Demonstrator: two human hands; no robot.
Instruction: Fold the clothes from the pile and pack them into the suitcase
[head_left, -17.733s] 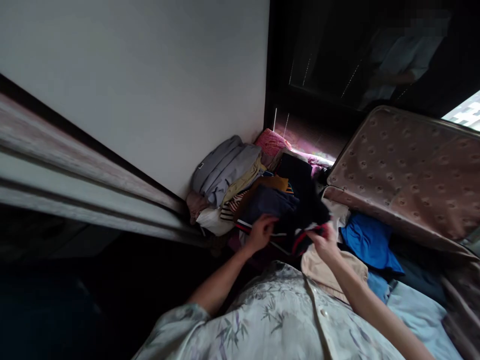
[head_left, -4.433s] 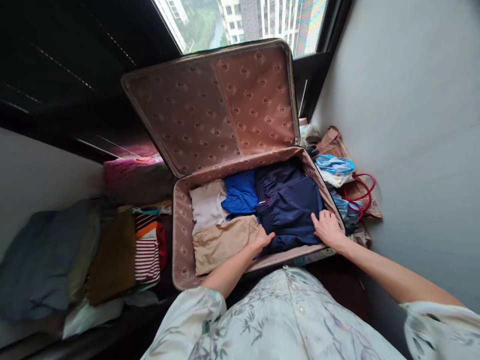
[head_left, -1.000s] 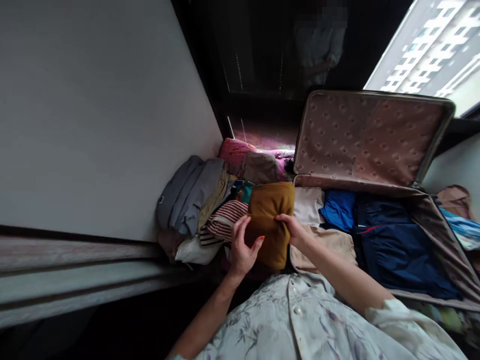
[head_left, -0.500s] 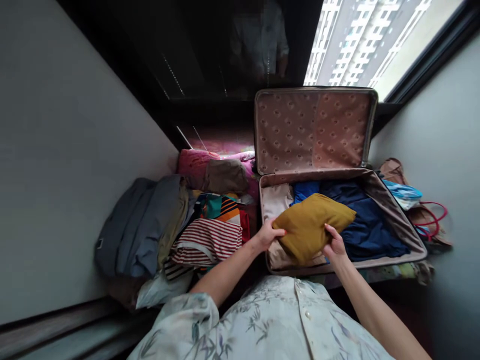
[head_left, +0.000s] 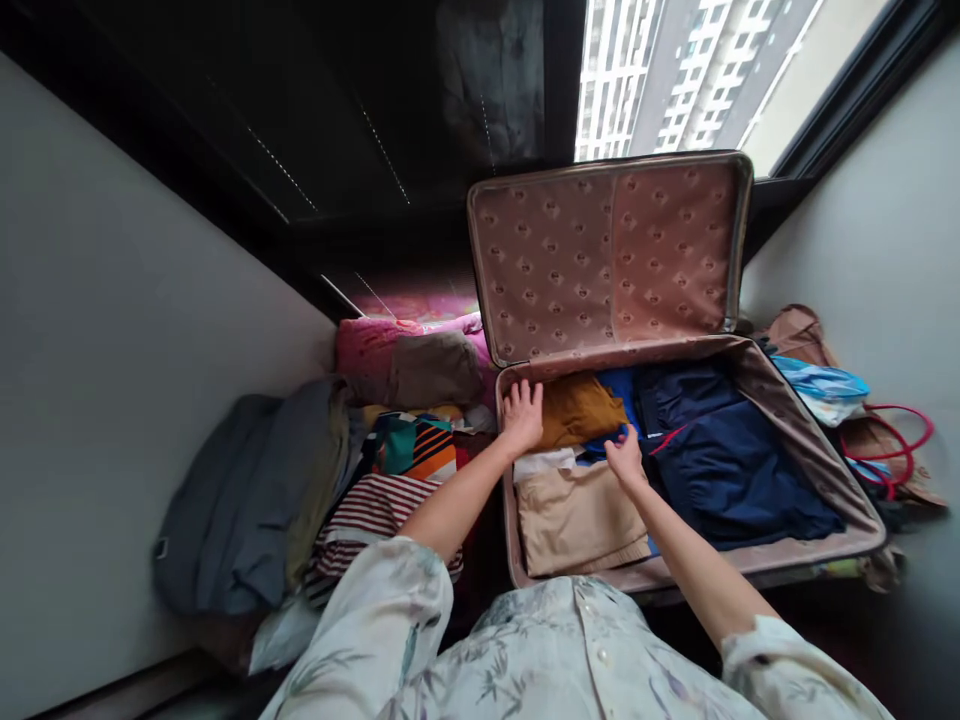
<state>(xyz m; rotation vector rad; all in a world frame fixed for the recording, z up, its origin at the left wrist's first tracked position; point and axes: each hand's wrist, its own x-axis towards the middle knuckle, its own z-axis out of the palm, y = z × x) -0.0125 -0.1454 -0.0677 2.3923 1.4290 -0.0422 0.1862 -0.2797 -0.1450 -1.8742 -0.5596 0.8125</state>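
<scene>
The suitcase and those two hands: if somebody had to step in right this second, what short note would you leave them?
Left hand: open, flat on the mustard garment, at its left edge.
Right hand: on the blue garment, at the mustard piece's right edge; whether it pinches cloth I cannot tell.
Suitcase: lid up; it holds the mustard piece at the back left, a beige garment in front, navy clothes on the right.
Done: the mustard piece lies inside the case.
Left: a striped top, a grey garment and more clothes lie piled outside, left of the case.
</scene>
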